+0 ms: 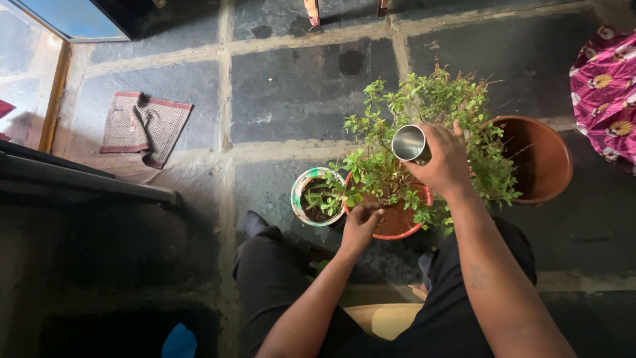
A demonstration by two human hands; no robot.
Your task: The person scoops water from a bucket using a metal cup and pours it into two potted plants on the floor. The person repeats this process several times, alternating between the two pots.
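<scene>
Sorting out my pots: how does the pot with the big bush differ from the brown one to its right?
The orange-red round pot holds a leafy green bush; the larger brown round pot looks empty. The left hand touches the orange-red pot's rim; no hand touches the brown pot. Both stand upright on the dark stone floor.

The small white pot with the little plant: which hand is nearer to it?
Left. The left hand is just right of the white pot, at the orange pot. The right hand holds a steel cup higher up.

shiny metal cup, matt clay pot
</scene>
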